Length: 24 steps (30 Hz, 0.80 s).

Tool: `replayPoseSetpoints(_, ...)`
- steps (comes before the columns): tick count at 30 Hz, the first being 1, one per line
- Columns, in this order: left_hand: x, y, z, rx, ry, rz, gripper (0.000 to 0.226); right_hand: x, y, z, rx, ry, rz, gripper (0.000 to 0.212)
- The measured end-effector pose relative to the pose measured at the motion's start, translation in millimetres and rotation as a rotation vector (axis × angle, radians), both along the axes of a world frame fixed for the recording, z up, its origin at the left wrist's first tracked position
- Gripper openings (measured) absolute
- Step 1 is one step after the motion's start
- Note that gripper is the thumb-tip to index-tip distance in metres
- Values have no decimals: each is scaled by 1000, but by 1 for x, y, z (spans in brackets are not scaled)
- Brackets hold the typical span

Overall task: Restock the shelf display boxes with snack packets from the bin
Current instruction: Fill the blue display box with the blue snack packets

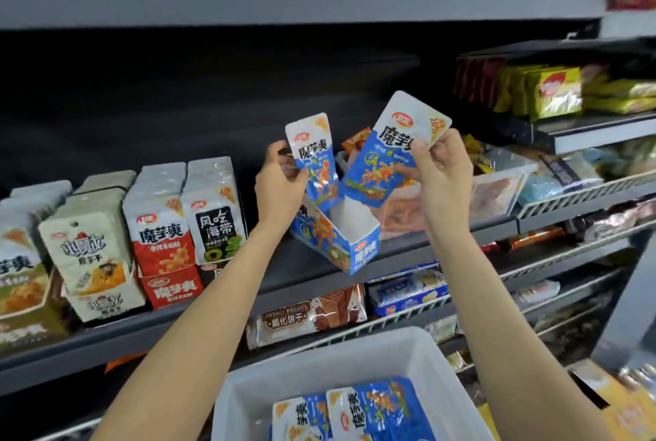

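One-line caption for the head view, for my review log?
Each hand, left and right, holds a blue packet above the open blue box on the shelf; more wait in the bin.

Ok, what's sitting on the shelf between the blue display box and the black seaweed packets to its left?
Nothing: the head view shows bare grey shelf between the blue display box and the seaweed packets. Only the left hand's forearm crosses in front of that gap.

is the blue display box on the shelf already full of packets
No. The blue display box shows a bare white inside, and each hand, left and right, holds a blue snack packet above it.
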State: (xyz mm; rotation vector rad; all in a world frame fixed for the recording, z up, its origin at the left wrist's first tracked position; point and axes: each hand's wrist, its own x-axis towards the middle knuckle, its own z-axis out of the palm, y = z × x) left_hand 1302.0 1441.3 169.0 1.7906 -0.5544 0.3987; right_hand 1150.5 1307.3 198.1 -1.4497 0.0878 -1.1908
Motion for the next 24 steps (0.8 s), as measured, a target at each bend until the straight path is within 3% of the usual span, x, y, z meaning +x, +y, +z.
replayPoseSetpoints(4,0,0,-8,263,-211,106,16,33,0,1,-42,98,-57,3)
replayPoseSetpoints(6,2,0,-10,382,-291,213,16,50,-2,-3,-83,187,-89,6)
replayPoseSetpoints(8,8,2,-12,430,-241,271,23,63,-1,-6,-116,267,-103,10)
replayPoseSetpoints(18,21,13,-18,242,27,106,29,92,25,1,-205,342,-127,8)
replayPoseSetpoints(24,5,22,-21,201,88,-51,57,120,32,-22,-346,561,-104,29)
